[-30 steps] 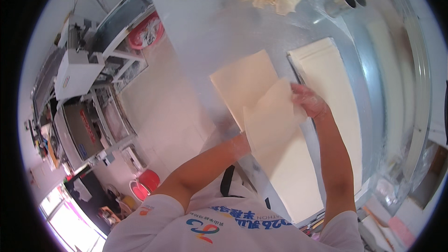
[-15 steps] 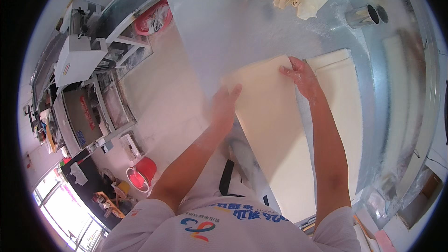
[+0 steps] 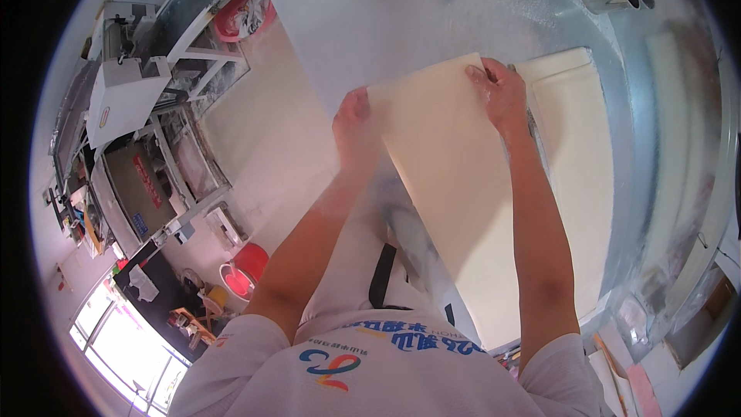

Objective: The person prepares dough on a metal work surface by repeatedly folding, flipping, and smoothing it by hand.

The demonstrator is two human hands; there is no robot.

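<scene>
1. Got left hand closed on the far-left corner of a cream sheet.
2. Got right hand pinching the sheet's far-right corner, thumb on top.
3. Spread between both, running back bodyward.
4. Spotting a second sheet on the bench, right of right hand.

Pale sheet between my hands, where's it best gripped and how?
The pale sheet is probably best pinched at its two far corners, from its left and right edges: it looks broad and thin, with left hand and right hand there.
</scene>
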